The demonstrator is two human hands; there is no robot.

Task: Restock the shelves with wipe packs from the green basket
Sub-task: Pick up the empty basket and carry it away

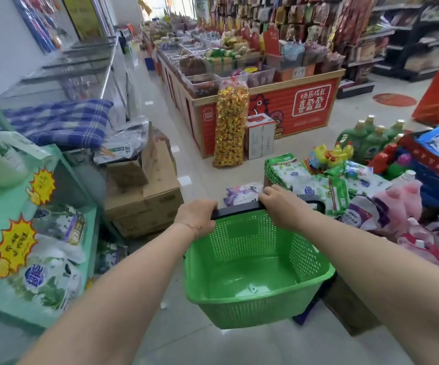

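**Inspector:** State the hands and the basket, nearest first.

**Operator:** The green basket [252, 314] sits directly in front of me, its mouth turned up toward my view; the inside shows bare plastic, with no pack in it; I cannot tell whether its base rests on the floor. Both hands are closed round the black handle [239, 209] at the far rim; the left hand [197, 217] is at the handle's left end and the right hand [279, 204] is further along, with fingers wrapped over the bar.

**Inspector:** Where is the stock?

**Operator:** None is in the basket. On my left the teal shelf [92, 230] already carries wipe packs [60, 225] behind yellow price stars; cardboard boxes [155, 201] stand just past it. Just beyond the handle a purple pack [242, 194] lies flat on the floor; to the right a stack of green-and-white packs [287, 169] stands among pink bottles [402, 198]. The red display stand [292, 101] is well beyond.

**Inspector:** Your judgement of the step?

**Operator:** I judge this a carry toward a refill, the basket being empty. I would hold the handle with the hands spread apart so the basket does not swing; I would set it level on bare tile just beside the green-and-white stack, not on the purple pack; I would mind the boxes on the left and the bottles on the right. I cannot confirm that the stacked packs are wipes; the print is too small.
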